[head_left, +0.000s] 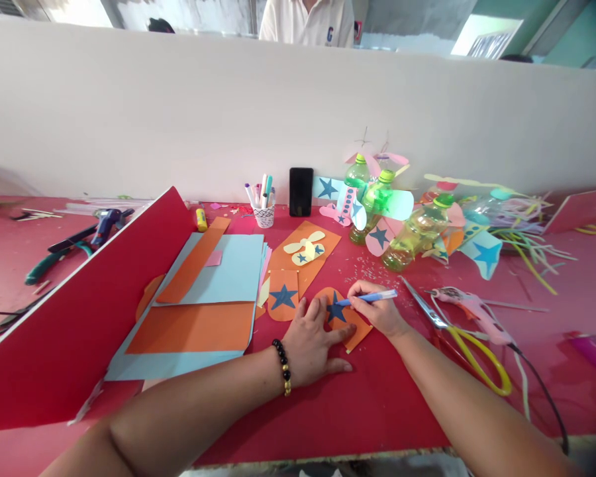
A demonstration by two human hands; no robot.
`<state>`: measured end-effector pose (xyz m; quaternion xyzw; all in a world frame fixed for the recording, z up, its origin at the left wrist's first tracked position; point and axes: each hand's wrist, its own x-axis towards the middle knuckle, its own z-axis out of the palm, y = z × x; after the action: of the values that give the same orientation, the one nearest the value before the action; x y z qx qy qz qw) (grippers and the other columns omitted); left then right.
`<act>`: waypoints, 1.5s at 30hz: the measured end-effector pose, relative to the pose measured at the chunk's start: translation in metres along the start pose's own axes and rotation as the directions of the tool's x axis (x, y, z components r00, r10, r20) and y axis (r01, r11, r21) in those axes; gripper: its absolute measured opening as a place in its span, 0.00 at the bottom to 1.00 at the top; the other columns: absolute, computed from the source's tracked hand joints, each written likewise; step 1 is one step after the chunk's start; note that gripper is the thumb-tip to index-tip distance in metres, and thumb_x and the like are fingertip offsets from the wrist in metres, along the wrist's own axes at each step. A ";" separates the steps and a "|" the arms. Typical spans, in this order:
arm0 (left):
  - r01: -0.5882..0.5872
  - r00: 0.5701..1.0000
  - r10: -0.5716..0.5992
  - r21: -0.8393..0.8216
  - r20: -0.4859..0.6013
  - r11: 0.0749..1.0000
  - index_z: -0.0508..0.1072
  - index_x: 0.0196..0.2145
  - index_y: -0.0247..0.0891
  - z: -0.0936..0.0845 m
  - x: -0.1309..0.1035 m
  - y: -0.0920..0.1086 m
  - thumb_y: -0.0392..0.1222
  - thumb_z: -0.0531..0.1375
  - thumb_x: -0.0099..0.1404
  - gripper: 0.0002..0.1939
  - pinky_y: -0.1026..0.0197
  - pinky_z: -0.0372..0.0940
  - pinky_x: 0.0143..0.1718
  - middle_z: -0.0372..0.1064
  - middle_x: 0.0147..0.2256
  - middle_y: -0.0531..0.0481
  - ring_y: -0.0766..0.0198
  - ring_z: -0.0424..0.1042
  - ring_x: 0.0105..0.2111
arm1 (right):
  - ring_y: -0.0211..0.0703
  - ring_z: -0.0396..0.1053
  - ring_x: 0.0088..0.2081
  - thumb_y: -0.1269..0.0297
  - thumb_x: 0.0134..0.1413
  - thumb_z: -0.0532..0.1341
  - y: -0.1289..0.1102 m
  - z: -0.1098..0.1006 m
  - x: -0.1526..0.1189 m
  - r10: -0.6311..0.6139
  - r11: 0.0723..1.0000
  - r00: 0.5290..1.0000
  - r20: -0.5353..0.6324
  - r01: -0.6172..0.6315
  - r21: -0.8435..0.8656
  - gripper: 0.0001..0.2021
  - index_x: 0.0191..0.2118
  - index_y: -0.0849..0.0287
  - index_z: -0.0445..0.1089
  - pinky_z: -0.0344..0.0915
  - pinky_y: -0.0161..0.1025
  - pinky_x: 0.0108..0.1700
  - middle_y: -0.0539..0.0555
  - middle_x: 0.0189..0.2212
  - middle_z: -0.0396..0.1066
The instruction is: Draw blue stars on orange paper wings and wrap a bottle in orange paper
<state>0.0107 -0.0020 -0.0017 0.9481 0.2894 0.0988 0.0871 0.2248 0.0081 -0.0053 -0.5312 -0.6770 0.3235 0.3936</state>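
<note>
My right hand (377, 310) grips a blue felt-tip pen (372, 297), its tip on a dark blue star (336, 307) drawn on an orange paper piece (360, 329). Spread flat, my left hand (315, 341) presses on the left part of that same piece. Just left of it lies a second orange cutout (278, 311) with a blue star on it. Behind both rests an orange sheet (328, 240) carrying small cream paper shapes (306, 250) with little stars. Part of the piece under my left fingers is hidden.
Blue and orange paper sheets (193, 328) lie at left beside a red upright board (129, 291). A pen cup (264, 215) and a phone (300, 192) stand at the back. Plastic bottles (417, 228) with paper wings, yellow-handled scissors (457, 334) and a pink glue gun (471, 313) are at right.
</note>
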 end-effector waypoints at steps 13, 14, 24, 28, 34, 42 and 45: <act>-0.001 1.000 0.001 -0.006 -0.001 1.000 0.61 0.60 0.56 0.000 -0.001 0.000 0.72 0.47 0.60 0.36 0.35 0.45 0.57 0.53 0.58 0.37 0.42 0.48 0.59 | 0.37 0.59 0.24 0.63 0.54 0.57 0.000 0.001 0.001 -0.001 1.000 1.000 -0.011 0.001 -0.005 0.06 0.28 0.57 0.66 0.56 0.35 0.27 0.48 0.21 0.62; -0.001 1.000 0.001 -0.004 0.000 1.000 0.61 0.60 0.56 0.000 -0.001 0.000 0.72 0.47 0.60 0.36 0.35 0.45 0.56 0.53 0.58 0.37 0.41 0.48 0.59 | 0.37 0.59 0.24 0.64 0.54 0.57 0.000 0.001 0.001 0.001 1.000 1.000 -0.019 -0.001 -0.004 0.06 0.28 0.57 0.66 0.56 0.35 0.27 0.47 0.21 0.62; 0.002 1.000 -0.002 0.003 0.013 1.000 0.61 0.60 0.56 -0.001 -0.001 0.000 0.72 0.47 0.60 0.36 0.35 0.45 0.56 0.54 0.58 0.38 0.42 0.48 0.58 | 0.37 0.60 0.23 0.65 0.54 0.57 0.003 0.001 0.001 0.010 1.000 0.999 -0.041 -0.010 0.017 0.06 0.27 0.58 0.65 0.56 0.35 0.27 0.47 0.20 0.62; -0.002 1.000 0.002 -0.001 0.007 1.000 0.60 0.60 0.56 0.000 -0.001 0.000 0.72 0.47 0.60 0.36 0.35 0.45 0.57 0.54 0.58 0.38 0.42 0.48 0.59 | 0.37 0.60 0.23 0.65 0.53 0.57 0.003 0.001 0.000 0.003 1.000 0.999 -0.041 -0.002 0.005 0.06 0.27 0.58 0.65 0.56 0.35 0.26 0.47 0.20 0.62; 0.001 1.000 -0.001 -0.003 0.007 1.000 0.61 0.60 0.56 0.000 -0.001 -0.001 0.72 0.47 0.60 0.36 0.36 0.45 0.57 0.54 0.58 0.38 0.42 0.48 0.59 | 0.37 0.60 0.22 0.65 0.53 0.57 0.001 0.000 0.000 0.013 1.000 0.998 -0.063 -0.013 0.006 0.06 0.26 0.58 0.65 0.56 0.35 0.26 0.47 0.19 0.62; -0.001 1.000 0.001 0.002 -0.006 1.000 0.60 0.61 0.57 0.004 -0.001 -0.001 0.72 0.47 0.60 0.36 0.35 0.44 0.57 0.54 0.58 0.39 0.42 0.47 0.59 | 0.37 0.60 0.23 0.66 0.52 0.57 0.004 0.001 0.000 0.017 0.999 0.998 -0.067 -0.015 0.034 0.06 0.26 0.57 0.65 0.55 0.35 0.26 0.47 0.19 0.62; -0.004 1.000 0.004 0.000 -0.004 1.000 0.60 0.61 0.56 0.003 -0.001 -0.001 0.72 0.46 0.60 0.36 0.36 0.45 0.57 0.54 0.58 0.39 0.42 0.47 0.59 | 0.37 0.60 0.22 0.66 0.52 0.57 0.002 0.001 0.001 0.014 0.999 0.998 -0.068 -0.011 0.041 0.06 0.26 0.57 0.64 0.55 0.35 0.26 0.47 0.19 0.61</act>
<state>0.0106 -0.0020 -0.0051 0.9484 0.2878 0.1009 0.0862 0.2250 0.0094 -0.0077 -0.5382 -0.6531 0.3211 0.4251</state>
